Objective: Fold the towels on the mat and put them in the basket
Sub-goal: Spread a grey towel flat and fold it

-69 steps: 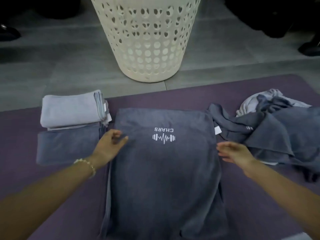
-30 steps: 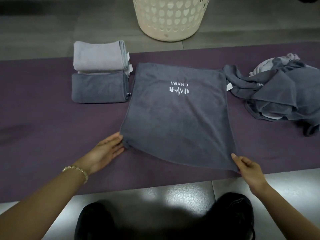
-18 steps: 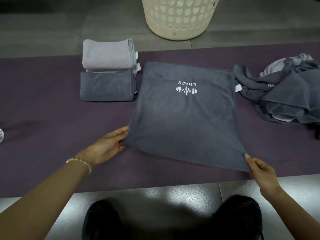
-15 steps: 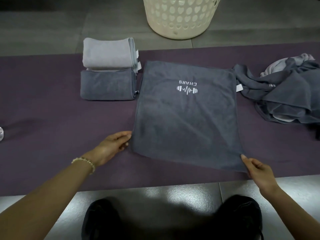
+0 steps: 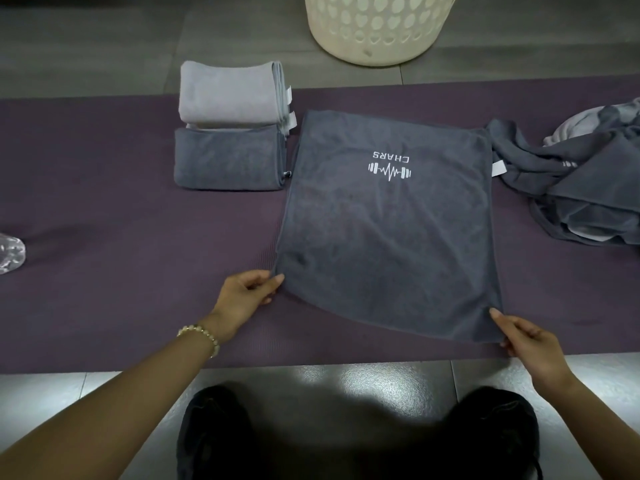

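A dark grey towel with a white CHARS logo lies spread flat on the purple mat. My left hand pinches its near left corner. My right hand pinches its near right corner. To the left sit two folded towels, a light grey one behind a dark grey one. A heap of unfolded grey towels lies at the right. The cream basket with heart-shaped holes stands on the floor beyond the mat.
A clear crinkled plastic thing shows at the mat's left edge. Grey tiled floor surrounds the mat. My dark-clad knees are at the bottom of the view, just before the mat's near edge.
My hands went from the towel's sides to its near corners and took hold of them. The near edge has since been drawn a little straighter; the view shifted down and back.
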